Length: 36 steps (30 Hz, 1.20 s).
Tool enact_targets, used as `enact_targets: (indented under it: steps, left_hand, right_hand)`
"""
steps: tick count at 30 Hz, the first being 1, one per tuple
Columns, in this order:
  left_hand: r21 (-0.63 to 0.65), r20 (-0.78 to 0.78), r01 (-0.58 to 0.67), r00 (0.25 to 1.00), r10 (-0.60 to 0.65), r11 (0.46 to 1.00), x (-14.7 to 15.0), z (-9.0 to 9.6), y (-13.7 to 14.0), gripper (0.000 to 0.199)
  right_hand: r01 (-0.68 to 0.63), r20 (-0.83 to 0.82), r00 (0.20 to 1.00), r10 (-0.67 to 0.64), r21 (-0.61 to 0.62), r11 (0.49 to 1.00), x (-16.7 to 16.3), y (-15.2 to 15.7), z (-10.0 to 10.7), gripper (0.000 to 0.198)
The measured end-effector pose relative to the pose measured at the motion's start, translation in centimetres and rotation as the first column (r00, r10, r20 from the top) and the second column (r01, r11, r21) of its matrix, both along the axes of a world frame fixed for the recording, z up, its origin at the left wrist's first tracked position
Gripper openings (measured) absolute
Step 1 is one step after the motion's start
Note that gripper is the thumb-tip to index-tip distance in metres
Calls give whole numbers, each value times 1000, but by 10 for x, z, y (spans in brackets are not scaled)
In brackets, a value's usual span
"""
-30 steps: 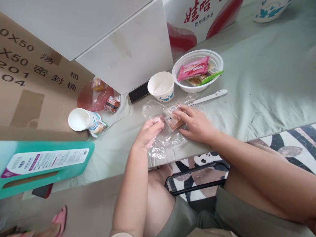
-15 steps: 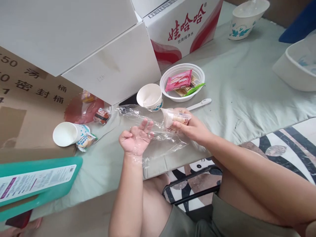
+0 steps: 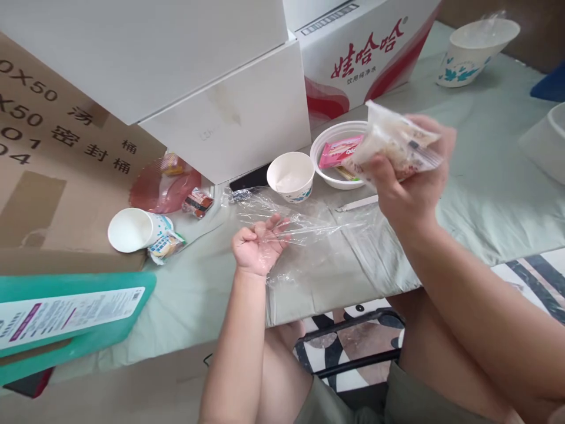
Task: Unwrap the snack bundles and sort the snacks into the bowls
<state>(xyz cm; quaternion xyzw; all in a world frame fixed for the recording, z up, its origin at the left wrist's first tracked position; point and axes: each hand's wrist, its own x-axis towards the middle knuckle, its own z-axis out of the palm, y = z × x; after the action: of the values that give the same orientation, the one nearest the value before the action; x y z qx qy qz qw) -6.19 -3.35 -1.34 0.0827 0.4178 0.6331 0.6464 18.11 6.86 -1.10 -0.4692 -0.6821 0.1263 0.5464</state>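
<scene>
My right hand (image 3: pixel 410 171) is raised over the table, closed around a clear-wrapped snack packet (image 3: pixel 397 144) with pale, crumbly-looking contents. The packet hides part of a white bowl (image 3: pixel 318 162) holding a pink snack packet (image 3: pixel 338 153) and other wrapped pieces. Low over the near part of the table, my left hand (image 3: pixel 260 244) is palm up, its fingers apart and slightly bent. A thin clear plastic bag (image 3: pixel 309 229) lies over and around these fingers and stretches to the right. Just beyond it stand a paper cup (image 3: pixel 291 176) and a white plastic handle (image 3: pixel 359 203).
A tipped paper cup (image 3: pixel 136 229) and small snack packets (image 3: pixel 198 203) lie at left near a red dish (image 3: pixel 165 185). White boxes (image 3: pixel 229 112) and a cardboard box (image 3: pixel 66 194) wall off the back and left. A teal container (image 3: pixel 79 318) stands at front left.
My right hand has lifted the snack packet up and to the right, away from the bag. My left hand stays near the plastic bag. The view has shifted slightly.
</scene>
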Motion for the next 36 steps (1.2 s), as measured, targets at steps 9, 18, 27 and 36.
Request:
enact_targets:
  steps: [9,18,27,36]
  left_hand:
    - [-1,-183,7,983,-7,1000,-9,0,-6,23]
    - [-36,-250,89,964,-96,995,-13,-1,-5,24]
    - [-325,-679,-152,724,-119,933,-48,-3,-15,19]
    - [-321,-867,-221,459,-192,921,-54,-12,-35,25]
  right_hand:
    - [43,318,948,2,-136,990,-15,-25,-2,47]
    - [-487,495,551,672,-463,741,-31,-69,-42,22]
    - [-371,559,615,556,-418,830,-10,-61,-43,34]
    - [-189,565,753,338,-306,933,-3,-53,-39,33]
